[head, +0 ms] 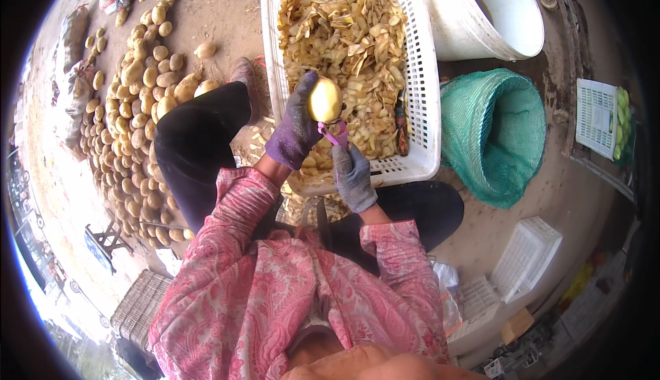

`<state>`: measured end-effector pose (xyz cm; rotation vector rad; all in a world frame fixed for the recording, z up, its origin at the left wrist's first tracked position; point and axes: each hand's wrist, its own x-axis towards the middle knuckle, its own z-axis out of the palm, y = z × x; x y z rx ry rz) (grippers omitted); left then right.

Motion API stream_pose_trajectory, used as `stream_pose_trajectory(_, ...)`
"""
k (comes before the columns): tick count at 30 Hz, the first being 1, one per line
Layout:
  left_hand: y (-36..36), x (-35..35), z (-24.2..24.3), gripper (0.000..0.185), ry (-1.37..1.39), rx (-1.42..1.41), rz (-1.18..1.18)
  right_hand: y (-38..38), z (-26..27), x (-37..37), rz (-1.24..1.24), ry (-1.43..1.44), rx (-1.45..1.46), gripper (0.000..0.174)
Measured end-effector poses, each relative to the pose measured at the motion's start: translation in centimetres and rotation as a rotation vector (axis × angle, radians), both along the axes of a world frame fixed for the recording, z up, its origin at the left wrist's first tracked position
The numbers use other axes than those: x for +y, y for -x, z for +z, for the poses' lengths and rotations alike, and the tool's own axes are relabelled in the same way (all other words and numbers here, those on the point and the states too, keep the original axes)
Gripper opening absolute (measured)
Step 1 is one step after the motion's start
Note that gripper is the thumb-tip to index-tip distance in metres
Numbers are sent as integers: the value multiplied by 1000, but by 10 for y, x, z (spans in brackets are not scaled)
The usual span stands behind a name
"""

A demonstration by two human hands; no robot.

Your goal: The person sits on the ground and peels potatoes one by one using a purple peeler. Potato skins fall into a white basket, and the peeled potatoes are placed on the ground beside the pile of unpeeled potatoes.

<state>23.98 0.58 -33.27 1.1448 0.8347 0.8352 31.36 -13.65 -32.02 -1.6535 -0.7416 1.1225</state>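
Note:
My left hand point(297, 125), in a purple glove, holds a peeled, pale yellow potato point(325, 100) above a white plastic crate point(429, 122). In a grey glove, my right hand point(355, 176) grips a pink peeler point(337, 133), its head at the lower end of the potato. Potato peels point(356, 45) fill much of the crate. A tool with a dark, worn handle point(401, 132) lies on the peels along the crate's right side.
Many unpeeled potatoes point(136, 122) lie on the ground at the left, beside filled sacks point(77, 91). To the right of the crate stand a white bucket point(454, 19) and an open green mesh sack point(464, 122). More white crates point(526, 259) are at the lower right.

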Motion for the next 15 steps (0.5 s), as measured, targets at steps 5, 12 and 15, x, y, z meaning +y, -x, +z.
stream_pose_trajectory(5,2,-1,-5,39,650,-200,113,-2,0,0,74,114,-4,36)
stream_pose_trajectory(12,4,0,-9,36,-58,15,-13,-6,3,-4,72,145,-60,37)
stream_pose_trajectory(15,5,3,-6,35,-13,-20,-54,-9,7,-7,-8,44,37,36)
